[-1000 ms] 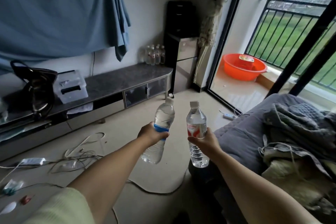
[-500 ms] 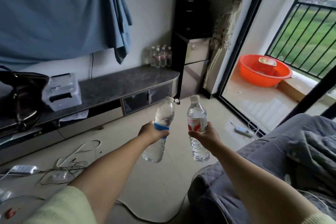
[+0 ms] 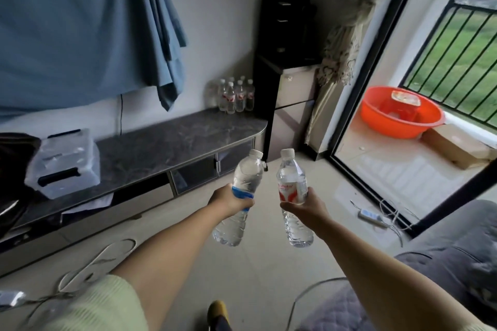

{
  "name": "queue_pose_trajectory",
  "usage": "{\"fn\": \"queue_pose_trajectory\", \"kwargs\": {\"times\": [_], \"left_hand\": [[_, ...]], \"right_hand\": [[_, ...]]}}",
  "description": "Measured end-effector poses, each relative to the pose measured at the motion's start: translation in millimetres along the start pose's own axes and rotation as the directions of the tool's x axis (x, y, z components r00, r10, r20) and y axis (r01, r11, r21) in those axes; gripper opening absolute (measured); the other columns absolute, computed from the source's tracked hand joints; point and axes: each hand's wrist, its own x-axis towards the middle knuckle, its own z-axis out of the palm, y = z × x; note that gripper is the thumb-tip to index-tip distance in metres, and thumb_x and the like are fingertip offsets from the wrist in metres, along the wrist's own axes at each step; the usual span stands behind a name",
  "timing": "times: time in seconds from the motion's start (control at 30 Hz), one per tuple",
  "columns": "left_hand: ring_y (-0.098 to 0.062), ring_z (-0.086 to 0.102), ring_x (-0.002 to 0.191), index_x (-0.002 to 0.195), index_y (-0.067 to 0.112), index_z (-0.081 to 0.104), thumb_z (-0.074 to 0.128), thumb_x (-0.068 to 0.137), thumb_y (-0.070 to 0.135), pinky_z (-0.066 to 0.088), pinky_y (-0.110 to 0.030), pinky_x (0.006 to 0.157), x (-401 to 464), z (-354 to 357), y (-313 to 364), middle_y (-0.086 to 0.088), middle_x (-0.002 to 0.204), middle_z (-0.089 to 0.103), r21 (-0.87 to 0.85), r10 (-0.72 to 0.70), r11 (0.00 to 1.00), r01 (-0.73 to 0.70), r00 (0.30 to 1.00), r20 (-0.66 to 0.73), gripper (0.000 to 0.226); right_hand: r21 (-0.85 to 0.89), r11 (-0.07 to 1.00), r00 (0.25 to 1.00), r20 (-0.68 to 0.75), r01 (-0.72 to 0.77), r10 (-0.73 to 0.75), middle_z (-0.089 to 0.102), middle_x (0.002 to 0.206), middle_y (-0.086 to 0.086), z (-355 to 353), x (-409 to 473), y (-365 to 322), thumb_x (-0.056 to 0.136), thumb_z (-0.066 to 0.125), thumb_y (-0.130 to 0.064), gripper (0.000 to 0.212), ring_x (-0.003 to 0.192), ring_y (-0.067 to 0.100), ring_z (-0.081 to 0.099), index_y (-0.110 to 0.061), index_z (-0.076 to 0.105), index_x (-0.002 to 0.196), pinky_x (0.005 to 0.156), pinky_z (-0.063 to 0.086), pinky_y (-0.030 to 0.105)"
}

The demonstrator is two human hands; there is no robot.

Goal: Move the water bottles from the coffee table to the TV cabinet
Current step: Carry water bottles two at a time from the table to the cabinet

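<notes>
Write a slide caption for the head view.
Left hand and right hand each carry a water bottle toward the TV cabinet.

A blue-labelled clear bottle (image 3: pixel 243 199) and a red-labelled one (image 3: pixel 293 196) show against the dark marbled TV cabinet (image 3: pixel 172 140), blue cloth (image 3: pixel 80 27) and orange basin (image 3: pixel 400 115).

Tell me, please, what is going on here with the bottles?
A person is carrying two water bottles across the room, one in each hand. The left hand grips the blue-label bottle, which tilts to the right, and the right hand grips the red-label bottle, which is closer to upright. Both are held in the air above the floor, short of the TV cabinet. A cluster of bottles already stands at the cabinet's far end by the wall.
</notes>
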Motion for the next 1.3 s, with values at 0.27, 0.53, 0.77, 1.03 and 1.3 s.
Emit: {"fn": "queue_pose_trajectory", "kwargs": {"times": [0.27, 0.53, 0.77, 1.03, 1.3], "left_hand": [[-0.015, 0.064, 0.088, 0.101, 0.02, 0.064, 0.078, 0.059, 0.042, 0.046, -0.025, 0.072, 136.8, -58.2, 26.4, 0.002, 0.095, 0.068, -0.036, 0.033, 0.999, -0.03, 0.997, 0.063, 0.049], [-0.013, 0.061, 0.074, 0.091, 0.014, 0.065, 0.078, 0.066, 0.022, 0.047, -0.023, 0.068, 226.6, -84.2, 31.7, -0.002, 0.084, 0.067, -0.139, -0.015, 0.99, 0.026, 0.997, 0.08, 0.029], [-0.008, 0.063, 0.081, 0.096, 0.023, 0.06, 0.082, 0.059, 0.031, 0.05, -0.019, 0.07, 320.5, -95.9, 43.1, 0.006, 0.09, 0.067, -0.086, -0.08, 0.993, 0.085, 0.995, 0.054, 0.043], [-0.012, 0.064, 0.081, 0.09, 0.023, 0.061, 0.08, 0.054, 0.037, 0.052, -0.028, 0.075, 454.0, -116.4, 104.0, 0.001, 0.09, 0.068, -0.164, -0.141, 0.977, 0.138, 0.99, -0.004, 0.043], [-0.019, 0.066, 0.087, 0.1, 0.019, 0.063, 0.072, 0.036, 0.052, 0.054, -0.039, 0.088, 531.0, -120.6, 121.0, -0.002, 0.095, 0.069, -0.194, -0.282, 0.941, 0.277, 0.959, 0.001, 0.072]], "right_hand": [[0.033, 0.998, 0.997, -0.06, -0.053, 0.055, 0.066, 0.111, 0.01, 18.3, 115.2, -65.4, 0.073, 0.082, -0.028, 0.057, 0.101, 0.028, 0.062, -0.009, 0.053, 0.118, 0.09, 0.05, 0.041], [0.043, 0.994, 0.994, -0.02, -0.103, 0.104, 0.067, 0.108, 0.009, 40.2, 197.7, -91.6, 0.072, 0.083, -0.025, 0.056, 0.099, 0.027, 0.063, -0.01, 0.054, 0.116, 0.089, 0.051, 0.04], [0.05, 0.995, 0.995, 0.05, -0.088, 0.086, 0.068, 0.104, 0.005, 48.2, 306.6, -111.1, 0.07, 0.083, -0.024, 0.049, 0.094, 0.024, 0.065, -0.018, 0.054, 0.108, 0.087, 0.053, 0.041], [-0.005, 0.998, 0.995, 0.075, -0.068, 0.068, 0.066, 0.099, 0.005, 33.9, 467.9, -146.6, 0.067, 0.085, -0.03, 0.054, 0.091, 0.024, 0.065, -0.013, 0.052, 0.107, 0.083, 0.055, 0.042], [-0.031, 0.994, 0.991, 0.078, -0.109, 0.111, 0.066, 0.099, 0.003, 36.8, 572.7, -163.2, 0.065, 0.084, -0.036, 0.055, 0.09, 0.022, 0.064, -0.016, 0.053, 0.106, 0.08, 0.054, 0.036]]}}
